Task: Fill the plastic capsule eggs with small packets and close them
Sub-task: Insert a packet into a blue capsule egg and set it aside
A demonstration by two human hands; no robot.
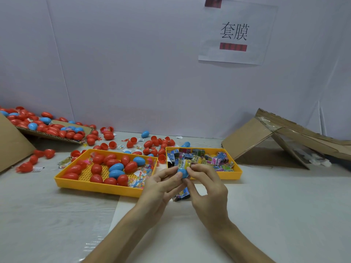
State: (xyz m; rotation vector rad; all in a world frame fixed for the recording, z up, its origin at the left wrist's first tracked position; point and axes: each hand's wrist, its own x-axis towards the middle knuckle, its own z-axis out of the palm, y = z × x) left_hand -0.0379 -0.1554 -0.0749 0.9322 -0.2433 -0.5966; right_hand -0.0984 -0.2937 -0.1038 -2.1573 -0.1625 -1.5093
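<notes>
Two hands: left hand [157, 188] and right hand [209, 186], raised over the table [284, 205].
Fingers [168, 172]: both sets pinch the egg [182, 172] between their tips.
Packet: yellow packet [187, 164] at the egg's top.

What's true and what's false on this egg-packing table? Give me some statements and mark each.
1. The left hand and right hand hold a blue egg together. True.
2. The left tray holds only red eggs. False: blue eggs lie in it too.
3. The right tray holds printed packets. True.
4. The table behind the trays is bare. False: loose red eggs lie scattered there.
</notes>
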